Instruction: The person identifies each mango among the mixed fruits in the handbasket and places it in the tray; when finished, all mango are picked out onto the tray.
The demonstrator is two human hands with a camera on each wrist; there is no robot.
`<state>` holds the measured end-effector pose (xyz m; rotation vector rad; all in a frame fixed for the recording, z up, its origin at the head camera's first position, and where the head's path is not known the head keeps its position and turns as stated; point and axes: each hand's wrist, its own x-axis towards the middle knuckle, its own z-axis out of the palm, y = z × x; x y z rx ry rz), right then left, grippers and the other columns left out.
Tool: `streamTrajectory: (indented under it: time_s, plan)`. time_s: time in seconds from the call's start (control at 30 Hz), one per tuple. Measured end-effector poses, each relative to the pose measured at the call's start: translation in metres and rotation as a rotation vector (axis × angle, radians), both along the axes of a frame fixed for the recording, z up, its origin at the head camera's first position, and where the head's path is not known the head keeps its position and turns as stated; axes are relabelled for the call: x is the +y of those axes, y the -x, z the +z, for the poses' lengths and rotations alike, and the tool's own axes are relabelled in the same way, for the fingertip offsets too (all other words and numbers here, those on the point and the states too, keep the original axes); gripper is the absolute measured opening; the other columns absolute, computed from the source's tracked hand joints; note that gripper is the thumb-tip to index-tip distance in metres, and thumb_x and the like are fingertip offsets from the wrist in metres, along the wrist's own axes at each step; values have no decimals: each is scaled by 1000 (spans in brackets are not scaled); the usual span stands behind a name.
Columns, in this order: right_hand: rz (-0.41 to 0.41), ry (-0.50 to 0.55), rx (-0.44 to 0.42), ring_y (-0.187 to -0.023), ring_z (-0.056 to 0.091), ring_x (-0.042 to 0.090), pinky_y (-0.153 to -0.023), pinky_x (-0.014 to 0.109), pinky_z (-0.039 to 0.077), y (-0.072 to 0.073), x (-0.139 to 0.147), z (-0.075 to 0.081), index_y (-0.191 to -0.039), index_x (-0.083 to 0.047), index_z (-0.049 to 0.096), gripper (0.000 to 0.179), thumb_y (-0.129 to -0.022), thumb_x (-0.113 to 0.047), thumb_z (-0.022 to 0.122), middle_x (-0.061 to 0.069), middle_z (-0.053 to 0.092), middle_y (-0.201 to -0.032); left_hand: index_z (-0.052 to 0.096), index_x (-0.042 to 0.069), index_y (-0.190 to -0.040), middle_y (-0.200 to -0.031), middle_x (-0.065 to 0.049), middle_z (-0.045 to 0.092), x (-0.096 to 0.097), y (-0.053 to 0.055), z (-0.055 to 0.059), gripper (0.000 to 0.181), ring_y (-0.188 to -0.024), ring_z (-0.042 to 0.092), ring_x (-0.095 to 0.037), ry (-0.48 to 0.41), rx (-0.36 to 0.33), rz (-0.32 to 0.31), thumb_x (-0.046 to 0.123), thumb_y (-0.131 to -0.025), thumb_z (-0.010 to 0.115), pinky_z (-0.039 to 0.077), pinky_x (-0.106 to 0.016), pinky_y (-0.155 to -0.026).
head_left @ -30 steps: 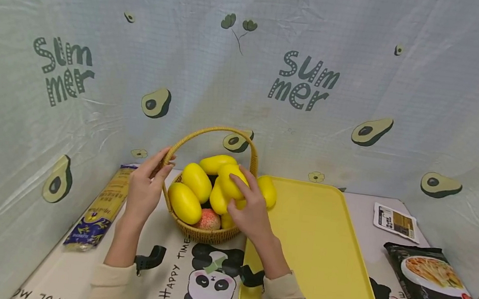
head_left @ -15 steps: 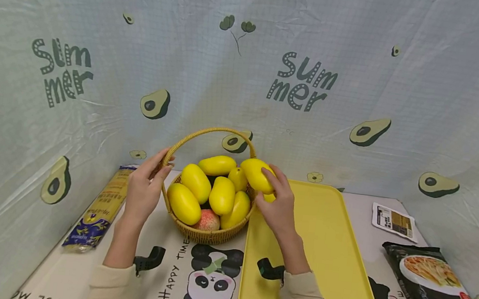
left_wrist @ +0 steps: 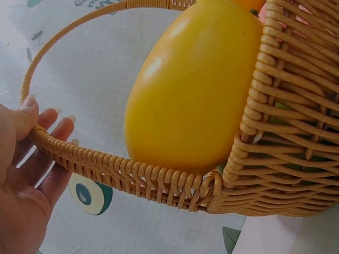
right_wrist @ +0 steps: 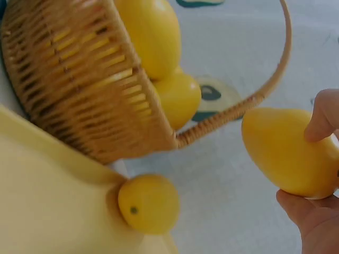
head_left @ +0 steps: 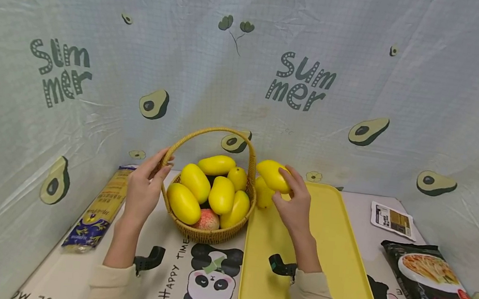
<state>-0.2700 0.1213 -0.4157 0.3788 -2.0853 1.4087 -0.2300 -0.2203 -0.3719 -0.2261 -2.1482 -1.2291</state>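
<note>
A pale patterned curtain point(head_left: 213, 69) stands behind the light table point(head_left: 360, 208). From my remote place I see the left hand point(head_left: 144, 190) at the 9 o'clock of the basket point(head_left: 208, 236), fingers curled around its handle point(head_left: 213, 128). The right hand point(head_left: 297, 207) pinches one mango point(head_left: 273, 175), held up at the basket's 2 o'clock. I judge this step is the unloading to the yellow tray point(head_left: 324, 256) at 4 o'clock; the next move seems to need gentle lowering beside the second mango point(head_left: 263, 196), at the tray's 11 o'clock corner.
</note>
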Motion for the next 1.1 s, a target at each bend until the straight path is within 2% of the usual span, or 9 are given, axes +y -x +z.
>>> streamTrajectory:
  time_s: [0.17, 0.27, 0.47, 0.67, 0.77, 0.93, 1.1]
  plan:
    - [-70, 2, -115, -133, 52, 25, -97, 38, 53, 7, 15, -15, -134, -15, 64, 52, -83, -2, 64, 4, 51, -148, 53, 32, -144, -127, -4, 68, 2, 0, -1, 46, -116, 65, -17, 4, -9, 4, 20, -99, 59, 45, -3, -94]
    - [-98, 5, -175, -136, 49, 27, -102, 46, 51, 12, 22, -27, -134, -12, 64, 52, -83, -3, 63, 7, 51, -149, 53, 32, -143, -126, -4, 68, 3, 2, -1, 46, -116, 65, -17, 6, -5, -1, 20, -99, 59, 45, -4, -94]
    - [-131, -17, -285, -141, 42, 34, -110, 51, 44, 17, 32, -47, -135, -7, 62, 52, -83, -4, 62, 14, 49, -149, 54, 31, -143, -125, -4, 69, 4, 4, 0, 46, -115, 65, -17, 3, 0, -6, 19, -99, 59, 46, -4, -94]
    - [-157, -70, -306, -139, 43, 38, -114, 54, 39, 24, 31, -62, -133, -3, 62, 50, -84, -1, 63, 19, 49, -147, 53, 32, -144, -126, -3, 68, 1, 2, 1, 45, -116, 65, -17, 6, -16, 5, 22, -100, 58, 46, -5, -94]
    - [-165, -130, -343, -138, 43, 41, -116, 54, 36, 26, 28, -69, -135, -2, 59, 50, -86, 0, 62, 21, 47, -147, 53, 32, -144, -126, -3, 68, 0, 1, 1, 45, -116, 65, -17, 4, -23, 11, 22, -100, 58, 45, -5, -95]
    - [-178, -225, -391, -137, 42, 42, -116, 55, 36, 26, 26, -74, -140, -5, 55, 53, -87, -2, 59, 21, 42, -149, 53, 32, -143, -126, -4, 68, 0, 1, -1, 45, -115, 65, -17, 5, -20, 14, 22, -100, 58, 45, -4, -94]
    - [-187, -253, -392, -137, 44, 41, -115, 54, 37, 24, 24, -71, -142, -7, 54, 52, -90, -5, 58, 20, 41, -150, 53, 33, -143, -126, -3, 68, 0, 1, -1, 45, -115, 64, -17, 9, -18, 20, 22, -100, 59, 44, -4, -95]
